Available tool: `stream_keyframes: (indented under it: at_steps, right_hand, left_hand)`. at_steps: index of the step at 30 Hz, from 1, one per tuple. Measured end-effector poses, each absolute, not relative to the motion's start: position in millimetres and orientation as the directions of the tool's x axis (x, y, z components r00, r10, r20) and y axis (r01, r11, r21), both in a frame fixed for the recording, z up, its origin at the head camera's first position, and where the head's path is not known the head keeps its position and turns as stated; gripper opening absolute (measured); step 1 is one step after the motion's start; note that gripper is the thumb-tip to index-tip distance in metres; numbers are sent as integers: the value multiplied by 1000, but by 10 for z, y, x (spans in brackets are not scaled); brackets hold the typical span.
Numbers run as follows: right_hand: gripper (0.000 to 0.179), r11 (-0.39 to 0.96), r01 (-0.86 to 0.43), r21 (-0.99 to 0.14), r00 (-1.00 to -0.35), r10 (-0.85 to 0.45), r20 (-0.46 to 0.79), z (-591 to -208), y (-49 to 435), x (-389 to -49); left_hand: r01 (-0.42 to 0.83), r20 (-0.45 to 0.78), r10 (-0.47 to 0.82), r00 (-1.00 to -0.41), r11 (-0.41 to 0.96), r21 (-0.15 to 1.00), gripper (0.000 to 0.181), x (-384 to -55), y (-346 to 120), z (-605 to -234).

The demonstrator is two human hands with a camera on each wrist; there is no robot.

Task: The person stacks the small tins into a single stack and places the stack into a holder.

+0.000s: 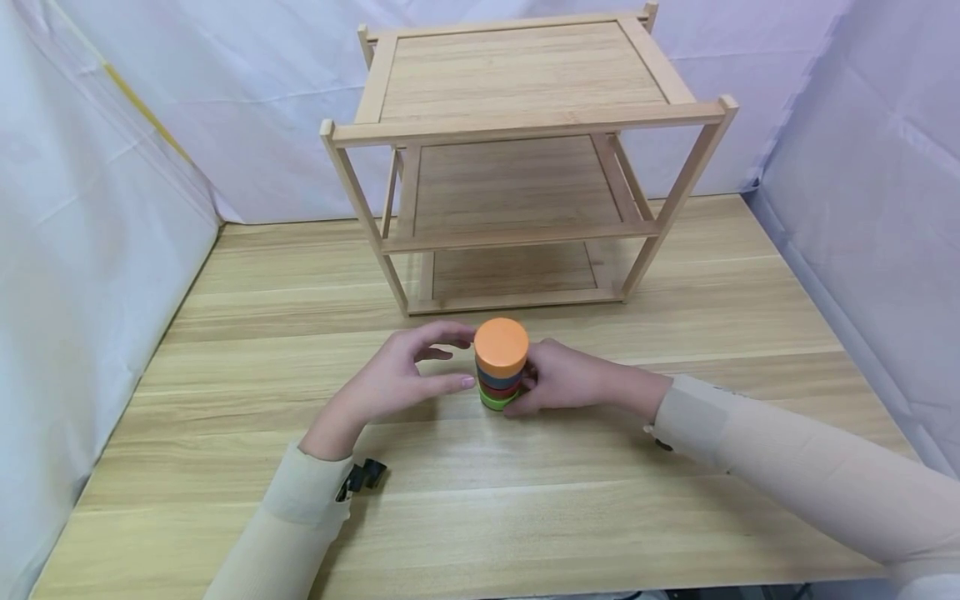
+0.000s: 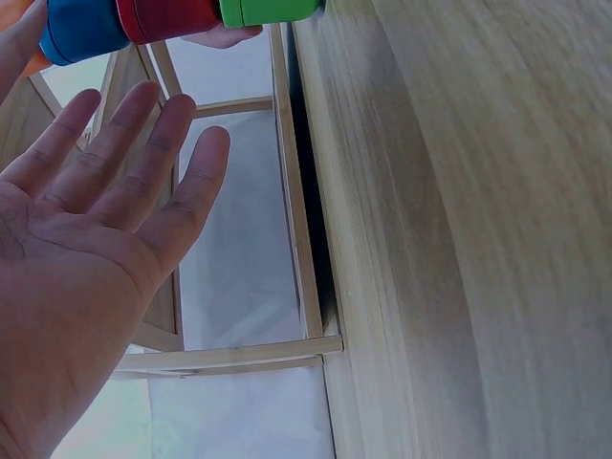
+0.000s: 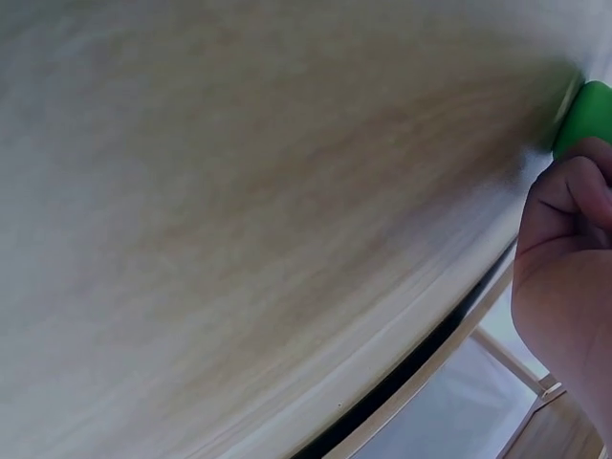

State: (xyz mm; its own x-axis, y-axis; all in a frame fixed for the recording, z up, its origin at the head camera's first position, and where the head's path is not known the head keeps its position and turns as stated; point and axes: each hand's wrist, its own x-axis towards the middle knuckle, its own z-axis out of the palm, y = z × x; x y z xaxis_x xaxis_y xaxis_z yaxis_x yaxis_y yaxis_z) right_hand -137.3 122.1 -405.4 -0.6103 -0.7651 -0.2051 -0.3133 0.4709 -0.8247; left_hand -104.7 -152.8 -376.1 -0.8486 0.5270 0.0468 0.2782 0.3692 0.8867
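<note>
Gripping an upright, cylindrical stack (image 1: 501, 365) of orange, blue, red and green pieces on the pale wooden tabletop (image 1: 465, 508) from its right with curled fingers of the nearer right hand (image 1: 558, 377); flanking its left closely with spread fingers of the left hand (image 1: 393, 375).

Stack (image 1: 500, 360) smooth, plastic-looking; rack (image 1: 517, 183), table (image 1: 480, 508) wood-grained.

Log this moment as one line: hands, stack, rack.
stack: upright, orange top, green base | left hand: fingers spread beside it, contact unclear | right hand: grips it low | wooden rack: behind
</note>
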Motion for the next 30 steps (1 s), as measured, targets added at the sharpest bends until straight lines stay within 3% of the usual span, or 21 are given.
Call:
stream_keyframes:
  at_steps: [30]
  right_hand:
    - [56, 454, -267, -850, -639, -744, -197, -4023, 1339, -1410]
  left_hand:
    - [292, 53, 536, -842, 372, 881, 49, -1050, -1524, -3802]
